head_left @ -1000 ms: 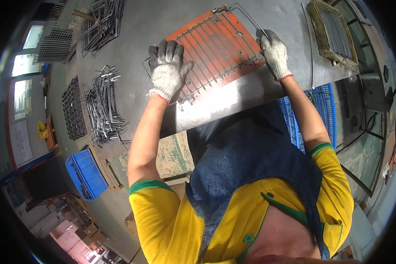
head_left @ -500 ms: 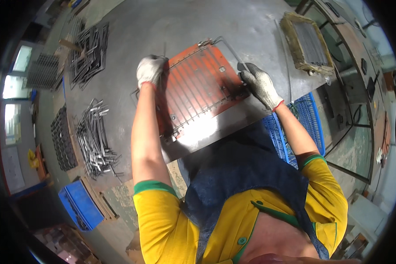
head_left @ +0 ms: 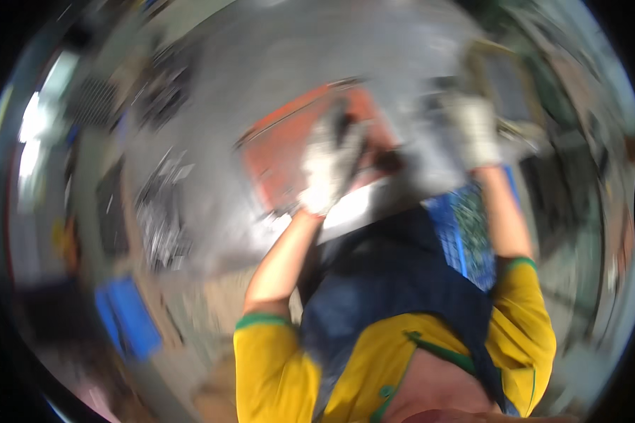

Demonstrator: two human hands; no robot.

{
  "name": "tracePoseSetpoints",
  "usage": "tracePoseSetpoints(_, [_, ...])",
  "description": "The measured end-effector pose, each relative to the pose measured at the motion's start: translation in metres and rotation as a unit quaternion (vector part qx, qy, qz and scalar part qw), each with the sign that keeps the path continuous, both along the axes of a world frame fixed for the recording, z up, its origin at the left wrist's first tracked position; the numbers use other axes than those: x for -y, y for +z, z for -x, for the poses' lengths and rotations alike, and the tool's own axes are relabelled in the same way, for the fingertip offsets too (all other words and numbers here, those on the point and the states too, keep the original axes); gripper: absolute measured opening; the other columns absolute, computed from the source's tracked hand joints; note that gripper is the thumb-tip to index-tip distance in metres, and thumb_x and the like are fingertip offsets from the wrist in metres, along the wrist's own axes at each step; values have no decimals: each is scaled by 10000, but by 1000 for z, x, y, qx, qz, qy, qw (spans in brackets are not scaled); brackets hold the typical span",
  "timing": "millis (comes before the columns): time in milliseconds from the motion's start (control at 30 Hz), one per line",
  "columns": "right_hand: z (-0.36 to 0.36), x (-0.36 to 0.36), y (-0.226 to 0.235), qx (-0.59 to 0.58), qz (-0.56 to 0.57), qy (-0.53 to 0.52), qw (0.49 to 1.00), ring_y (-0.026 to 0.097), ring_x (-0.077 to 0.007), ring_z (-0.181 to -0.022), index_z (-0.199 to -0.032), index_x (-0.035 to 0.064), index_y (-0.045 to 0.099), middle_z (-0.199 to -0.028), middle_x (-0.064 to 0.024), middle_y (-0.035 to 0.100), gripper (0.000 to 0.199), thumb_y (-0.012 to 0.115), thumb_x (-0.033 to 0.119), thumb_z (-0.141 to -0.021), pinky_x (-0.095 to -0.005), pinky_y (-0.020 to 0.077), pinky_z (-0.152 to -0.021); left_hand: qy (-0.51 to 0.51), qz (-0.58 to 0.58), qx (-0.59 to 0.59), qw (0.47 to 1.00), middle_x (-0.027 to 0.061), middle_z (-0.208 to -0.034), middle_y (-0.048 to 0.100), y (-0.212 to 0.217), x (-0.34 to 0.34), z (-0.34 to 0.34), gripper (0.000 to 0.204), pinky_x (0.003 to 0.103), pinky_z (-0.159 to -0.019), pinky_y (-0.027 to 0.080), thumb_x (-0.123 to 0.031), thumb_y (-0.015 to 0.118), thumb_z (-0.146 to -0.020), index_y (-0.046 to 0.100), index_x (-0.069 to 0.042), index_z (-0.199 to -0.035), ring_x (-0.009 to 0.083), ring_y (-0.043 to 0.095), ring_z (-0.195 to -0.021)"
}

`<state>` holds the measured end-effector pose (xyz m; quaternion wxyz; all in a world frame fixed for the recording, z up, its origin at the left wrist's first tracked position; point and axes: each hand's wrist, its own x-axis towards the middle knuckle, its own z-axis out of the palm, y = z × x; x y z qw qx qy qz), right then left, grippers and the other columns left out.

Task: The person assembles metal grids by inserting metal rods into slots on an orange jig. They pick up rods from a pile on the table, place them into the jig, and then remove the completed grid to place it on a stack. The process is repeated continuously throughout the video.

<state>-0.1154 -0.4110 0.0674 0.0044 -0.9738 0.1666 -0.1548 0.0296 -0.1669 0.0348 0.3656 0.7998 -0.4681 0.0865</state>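
A red-orange rectangular plate [head_left: 282, 130], a flat jig with metal strips along its edges, lies on the grey metal table [head_left: 247, 70]. My left hand [head_left: 329, 158], in a whitish glove with dark fingertips, is over the plate's middle, thumb and fingers seeming apart. Blur hides whether it touches the plate or holds anything. Off the plate's right side, my right hand [head_left: 470, 127], gloved alike, is near a yellowish-brown rectangular frame [head_left: 481, 60]. Its fingers are smeared by motion, and a dark blur lies beside them.
Loose metal rods [head_left: 164, 211] are heaped at the table's left, with dark bent wire pieces [head_left: 166, 84] beyond. A blue basket [head_left: 444, 233] with greenish contents stands below the table's right front edge. On the lower left is a blue bin [head_left: 128, 317].
My left hand has moved right from the plate's left edge to over its middle. My right hand has left the plate's right edge and moved right. The plate's thin rods no longer show distinctly.
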Motion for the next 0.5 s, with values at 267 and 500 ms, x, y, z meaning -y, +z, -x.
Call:
tracePoseSetpoints(267, [94,400,-166,6,43,-75,996,665,-443,-860,-1236,-6,663,-1054,-295,686,447,519,364,-1033,-494,508,-740,268,21,65,961,94,-888,739,-23,-219,-63,402,405,-614,559,-215,679,-953,612,-129,-1340,236,668,-609])
tracePoseSetpoints(500, [68,318,-117,-17,53,-171,984,675,-428,-917,-1349,41,597,-1164,-257,676,390,498,259,-1042,-482,535,-787,549,-126,52,825,212,-985,727,7,-368,-140,363,494,-805,538,-406,574,-983,734,-97,-1088,402,695,-903])
